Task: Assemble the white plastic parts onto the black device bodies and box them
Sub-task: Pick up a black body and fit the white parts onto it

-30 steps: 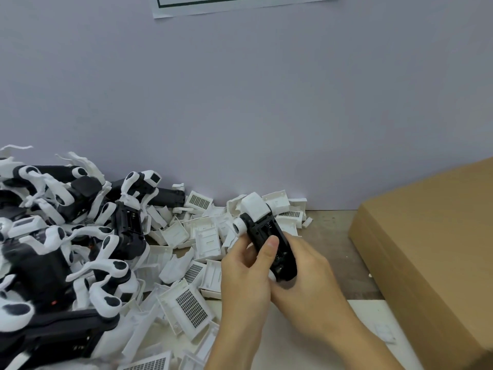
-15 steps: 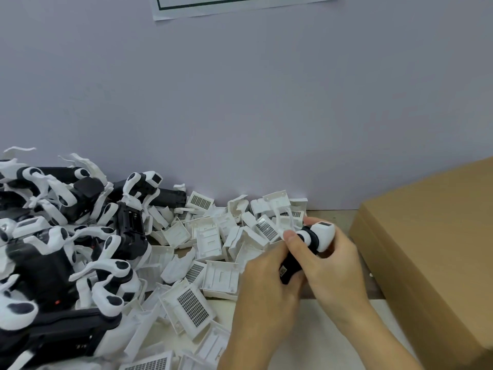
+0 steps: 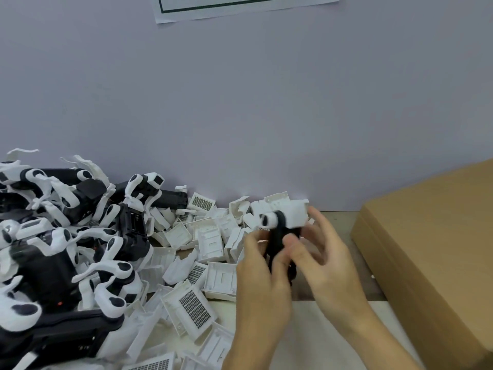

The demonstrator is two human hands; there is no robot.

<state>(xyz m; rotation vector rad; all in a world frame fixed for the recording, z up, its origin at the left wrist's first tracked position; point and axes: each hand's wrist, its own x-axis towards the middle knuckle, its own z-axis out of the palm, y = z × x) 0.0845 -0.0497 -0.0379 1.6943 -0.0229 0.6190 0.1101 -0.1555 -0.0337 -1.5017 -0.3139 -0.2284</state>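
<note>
Pale lilac wall [image 3: 240,102], posted sheet [image 3: 240,6]

My surface [image 3: 338,220] runs up to the far wall. On its left lies a heap of black device bodies [image 3: 50,263], loose white plastic parts [image 3: 202,252] spill toward the middle, and a brown cardboard box [image 3: 437,249] sits right.
</note>
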